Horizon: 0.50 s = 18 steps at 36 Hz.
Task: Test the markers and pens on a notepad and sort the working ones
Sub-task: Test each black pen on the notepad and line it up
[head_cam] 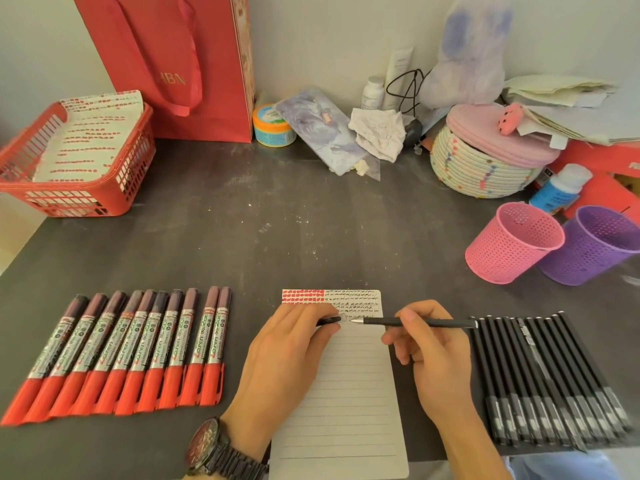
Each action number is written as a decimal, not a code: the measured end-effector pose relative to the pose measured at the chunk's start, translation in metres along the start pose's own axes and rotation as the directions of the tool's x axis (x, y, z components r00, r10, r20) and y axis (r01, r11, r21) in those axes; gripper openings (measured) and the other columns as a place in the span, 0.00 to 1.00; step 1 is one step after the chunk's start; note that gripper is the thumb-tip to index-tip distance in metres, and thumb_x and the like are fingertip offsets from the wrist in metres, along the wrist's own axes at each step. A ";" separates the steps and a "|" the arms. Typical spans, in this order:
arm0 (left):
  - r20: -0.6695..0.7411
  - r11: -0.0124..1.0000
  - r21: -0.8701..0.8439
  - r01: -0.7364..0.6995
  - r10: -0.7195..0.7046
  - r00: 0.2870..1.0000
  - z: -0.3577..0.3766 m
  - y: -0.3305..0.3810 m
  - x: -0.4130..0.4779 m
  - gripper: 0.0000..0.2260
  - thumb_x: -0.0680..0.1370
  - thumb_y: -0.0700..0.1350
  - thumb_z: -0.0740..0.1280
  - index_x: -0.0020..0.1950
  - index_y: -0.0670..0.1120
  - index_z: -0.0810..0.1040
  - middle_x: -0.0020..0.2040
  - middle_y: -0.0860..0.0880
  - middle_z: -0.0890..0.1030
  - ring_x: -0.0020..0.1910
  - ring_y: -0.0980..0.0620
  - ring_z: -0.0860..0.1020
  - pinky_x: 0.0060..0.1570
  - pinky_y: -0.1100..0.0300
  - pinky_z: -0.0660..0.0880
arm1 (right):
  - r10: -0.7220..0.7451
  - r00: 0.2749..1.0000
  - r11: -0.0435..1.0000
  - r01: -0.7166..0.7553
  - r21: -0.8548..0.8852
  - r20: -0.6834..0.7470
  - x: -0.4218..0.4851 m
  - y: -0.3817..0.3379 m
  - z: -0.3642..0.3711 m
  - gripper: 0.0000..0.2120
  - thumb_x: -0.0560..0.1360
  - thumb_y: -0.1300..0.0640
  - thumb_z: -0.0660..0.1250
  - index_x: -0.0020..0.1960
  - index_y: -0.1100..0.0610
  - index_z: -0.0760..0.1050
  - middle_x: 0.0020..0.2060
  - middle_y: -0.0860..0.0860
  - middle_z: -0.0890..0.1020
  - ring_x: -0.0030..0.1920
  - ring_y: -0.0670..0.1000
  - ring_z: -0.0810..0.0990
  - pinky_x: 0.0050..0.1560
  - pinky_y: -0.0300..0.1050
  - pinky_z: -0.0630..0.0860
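Notepad (339, 393): top rows scribbled. Left hand (287, 344) pinches cap (329, 320), right hand (433, 344) grips black pen (426, 322); markers (138, 351) & pens (547, 375) prob. unsorted, pink cup (512, 247) looks empty.

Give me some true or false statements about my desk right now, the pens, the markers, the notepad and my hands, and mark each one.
1. The right hand holds a black pen with its tip bare. True.
2. The left hand lies flat and holds nothing. False: it pinches a black cap.
3. The red markers lie in a row left of the notepad. True.
4. The notepad page is filled with marks to the bottom. False: only its top lines carry marks.
5. The pink cup stands left of the notepad. False: it stands to the right, beside the purple cup.
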<state>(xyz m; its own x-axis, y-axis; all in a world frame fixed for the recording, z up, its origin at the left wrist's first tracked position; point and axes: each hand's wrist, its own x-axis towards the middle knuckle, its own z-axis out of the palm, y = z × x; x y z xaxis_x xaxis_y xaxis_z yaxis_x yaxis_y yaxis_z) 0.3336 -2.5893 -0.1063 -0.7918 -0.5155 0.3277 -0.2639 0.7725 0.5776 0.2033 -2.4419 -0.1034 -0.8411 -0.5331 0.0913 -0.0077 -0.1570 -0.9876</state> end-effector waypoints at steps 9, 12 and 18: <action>-0.025 0.997 -0.005 -0.075 0.075 0.997 0.002 -0.009 -0.002 0.11 0.81 0.54 0.62 0.57 0.53 0.81 0.54 0.60 0.81 0.56 0.60 0.75 0.54 0.70 0.70 | -0.003 0.999 0.992 0.008 -0.127 0.040 -0.001 -0.006 0.006 0.07 0.75 0.46 0.69 0.43 0.49 0.79 0.32 0.56 0.84 0.27 0.47 0.74 0.30 0.38 0.72; -0.011 0.991 -0.001 -0.131 0.131 0.991 0.005 -0.008 -0.003 0.12 0.81 0.55 0.61 0.57 0.54 0.81 0.55 0.60 0.81 0.56 0.58 0.76 0.52 0.63 0.75 | 0.003 0.998 0.983 0.007 -0.183 0.055 -0.002 -0.008 0.006 0.06 0.76 0.46 0.69 0.45 0.48 0.80 0.34 0.55 0.86 0.28 0.47 0.76 0.30 0.38 0.73; -0.033 0.990 -0.063 -0.123 0.121 0.992 0.003 -0.008 -0.005 0.14 0.80 0.54 0.60 0.57 0.54 0.83 0.56 0.61 0.81 0.55 0.57 0.78 0.49 0.57 0.77 | 0.055 0.986 0.966 -0.012 -0.257 0.160 -0.003 -0.018 0.019 0.03 0.77 0.52 0.72 0.49 0.47 0.85 0.44 0.48 0.88 0.41 0.49 0.87 0.36 0.35 0.77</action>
<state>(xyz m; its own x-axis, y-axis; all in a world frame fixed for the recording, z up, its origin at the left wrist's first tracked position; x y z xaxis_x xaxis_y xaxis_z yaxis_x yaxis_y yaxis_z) 0.3379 -2.5916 -0.1147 -0.7993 -0.4302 0.4196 -0.1296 0.8052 0.5787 0.2165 -2.4528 -0.0833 -0.7432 -0.6667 0.0561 -0.1360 0.0683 -0.9884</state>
